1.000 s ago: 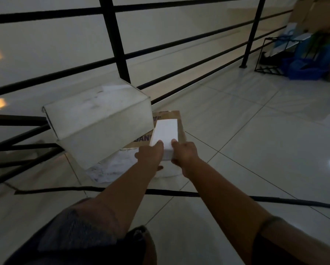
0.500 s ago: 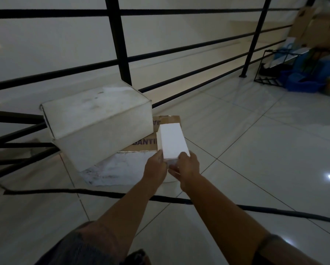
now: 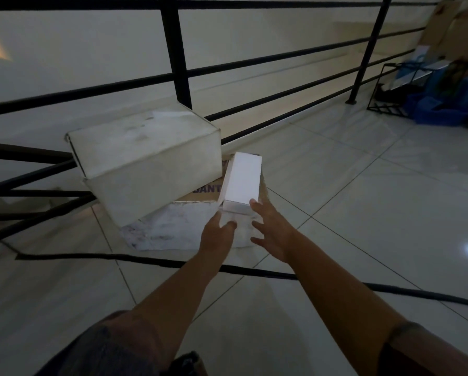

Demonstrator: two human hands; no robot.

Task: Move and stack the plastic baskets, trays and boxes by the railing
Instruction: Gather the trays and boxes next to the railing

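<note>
**Setting a small white box beside the big one: risks and surroundings**

Resting lengthwise on the flattened cardboard sheet (image 3: 200, 195), the small white box (image 3: 243, 180) lies close beside the large white box (image 3: 146, 161), which sits tilted against the black railing (image 3: 182, 77).

Hands. My left hand (image 3: 218, 232) has its fingers loosely bent just short of the small box's near end, holding nothing. My right hand (image 3: 273, 230) is spread, one fingertip touching the box's near right corner; no grip on either side.

Risks, as I judge them:
- The small box looks perched with its near end over the cardboard's edge; a nudge from that fingertip could tip or slide it off.
- The large box leans rather than sitting flat (whether it bears on the rail or on something beneath, I cannot tell); a bump may make it slip and push the small box away.
- A black cable (image 3: 146, 260) crosses the floor between me and the pile, a tripping hazard.
- The wrinkled pale sheet (image 3: 173, 229) under the cardboard may skate on the tile.

Surface. Glossy pale floor tiles (image 3: 363, 213), showing a bright reflected lamp; likely slippery.

Room. Dim landing with a cream wall beyond the railing. Far right: blue plastic crates (image 3: 439, 115), a black wire rack (image 3: 390, 88) and stacked cartons (image 3: 449, 31), well apart from my pile.
</note>
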